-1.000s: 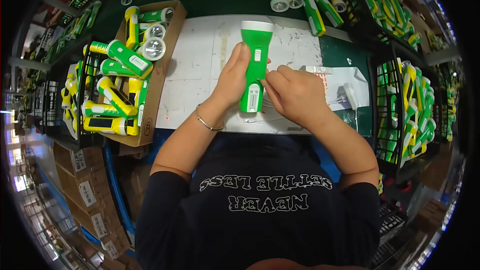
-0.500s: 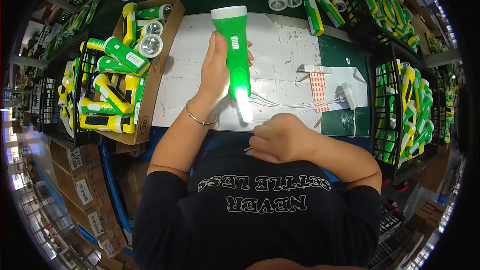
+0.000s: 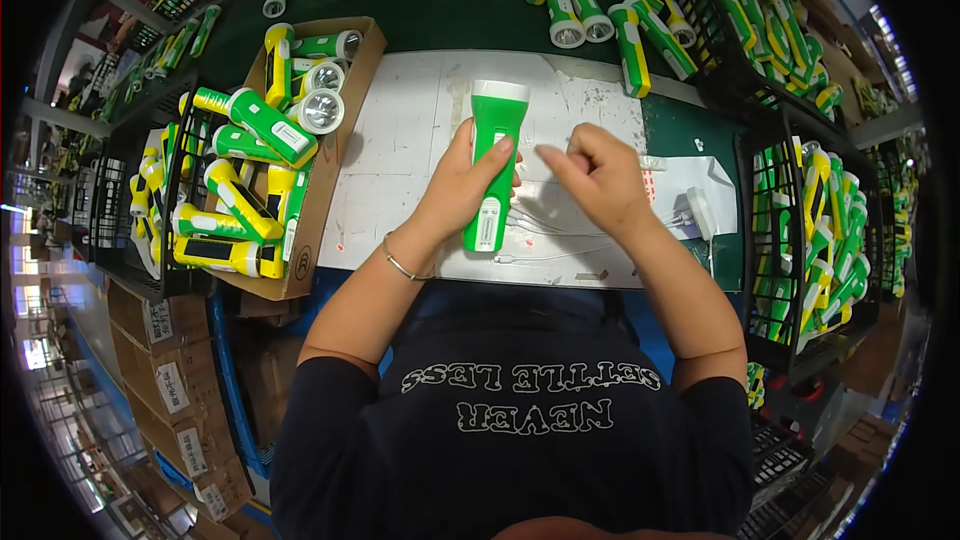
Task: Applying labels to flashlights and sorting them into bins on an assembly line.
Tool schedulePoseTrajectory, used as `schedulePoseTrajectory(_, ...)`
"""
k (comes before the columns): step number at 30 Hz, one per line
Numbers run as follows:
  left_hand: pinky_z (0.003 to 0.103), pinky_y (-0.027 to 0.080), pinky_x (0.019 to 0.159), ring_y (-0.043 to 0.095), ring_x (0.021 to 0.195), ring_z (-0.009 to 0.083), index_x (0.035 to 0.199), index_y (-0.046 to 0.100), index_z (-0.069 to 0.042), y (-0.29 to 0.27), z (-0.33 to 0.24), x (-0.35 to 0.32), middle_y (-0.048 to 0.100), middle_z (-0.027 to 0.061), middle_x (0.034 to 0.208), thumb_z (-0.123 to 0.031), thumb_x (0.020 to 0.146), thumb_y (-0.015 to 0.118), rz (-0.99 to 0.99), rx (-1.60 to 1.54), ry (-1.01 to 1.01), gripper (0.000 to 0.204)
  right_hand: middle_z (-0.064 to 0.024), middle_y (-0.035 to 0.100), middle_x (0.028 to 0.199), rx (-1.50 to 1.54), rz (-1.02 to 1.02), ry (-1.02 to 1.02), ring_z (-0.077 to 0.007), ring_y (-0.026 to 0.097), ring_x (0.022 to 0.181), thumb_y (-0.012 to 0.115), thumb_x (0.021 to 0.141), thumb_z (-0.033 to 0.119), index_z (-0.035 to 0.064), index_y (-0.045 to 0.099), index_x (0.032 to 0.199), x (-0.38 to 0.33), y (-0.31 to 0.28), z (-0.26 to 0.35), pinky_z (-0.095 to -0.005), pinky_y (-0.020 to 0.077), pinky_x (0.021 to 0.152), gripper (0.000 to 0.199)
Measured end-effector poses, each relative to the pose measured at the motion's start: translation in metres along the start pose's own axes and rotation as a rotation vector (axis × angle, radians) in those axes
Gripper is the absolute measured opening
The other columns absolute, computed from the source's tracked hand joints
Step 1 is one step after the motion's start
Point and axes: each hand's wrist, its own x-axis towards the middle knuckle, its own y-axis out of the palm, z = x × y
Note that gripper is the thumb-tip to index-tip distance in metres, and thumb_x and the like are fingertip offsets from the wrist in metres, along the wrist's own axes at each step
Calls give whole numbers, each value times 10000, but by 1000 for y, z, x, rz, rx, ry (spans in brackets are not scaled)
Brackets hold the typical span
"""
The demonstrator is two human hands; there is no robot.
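My left hand (image 3: 468, 180) is wrapped round a green flashlight (image 3: 492, 125) with a white head, held upright over the white work surface. Its head points away from me. My left thumb rests on the white switch area on its front. A pale lamp panel (image 3: 488, 224) on the lower handle is unlit. To the right of the flashlight, my right hand (image 3: 608, 178) hovers with fingers curled in and the thumb sticking out toward it, apart from it. No thing shows in its fingers. White charging cables (image 3: 560, 225) lie beneath my right hand.
An open cardboard box (image 3: 345, 130) of green and yellow flashlights stands left. Black crates (image 3: 790, 240) hold more at the right. Loose flashlights (image 3: 565, 25) lie along the far green table. A white charger block (image 3: 702, 212) sits right of the cables.
The bright lamp on the flashlight's lower handle has gone dark. My left hand has brought the flashlight nearer to me. My right hand has risen from the near edge to beside it.
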Motion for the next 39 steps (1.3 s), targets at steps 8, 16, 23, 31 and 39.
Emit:
schedulePoseTrajectory(8, 381, 483, 733, 582, 881, 334, 1184, 424, -30, 3, -24, -18, 569, 175, 980, -220, 794, 627, 122, 962, 446, 479, 23, 510, 766, 160, 455, 181, -22, 342, 600, 751, 697, 262, 126, 521, 1164, 22, -30, -1, -173, 290, 518, 538)
schedulePoseTrajectory(16, 386, 475, 757, 580, 854, 342, 1007, 552, -15, -50, -53, -37, 594, 174, 919, -123, 671, 649, 200, 1325, 245, 365, 45, 505, 779, 431, 395, 235, -28, 237, 565, 796, 635, 200, 170, 499, 1177, 10, -39, -15, -159, 255, 500, 619)
schedulePoseTrajectory(23, 377, 473, 776, 591, 890, 341, 1019, 548, -7, -29, -54, -29, 604, 201, 962, -189, 711, 651, 370, 1042, 46, 372, 36, 582, 821, 580, 484, 258, 8, 290, 559, 778, 671, 148, 121, 480, 1202, 8, -17, -3, -158, 260, 501, 610)
schedulePoseTrajectory(31, 278, 477, 674, 565, 749, 144, 1260, 365, -13, -39, -6, -25, 555, 93, 913, -127, 770, 639, 191, 610, -37, 573, -86, 596, 849, -230, 511, 132, -266, 591, 796, 643, 758, 314, 68, 576, 913, -39, 40, -22, -367, 477, 690, 298)
schedulePoseTrajectory(39, 325, 440, 846, 566, 977, 252, 1244, 366, 31, -37, 2, -15, 556, 201, 1074, -258, 754, 679, 138, 594, -36, 649, -75, 624, 716, -77, 360, 205, -215, 593, 633, 705, 740, 269, 51, 632, 816, -31, 29, -26, -319, 467, 599, 242)
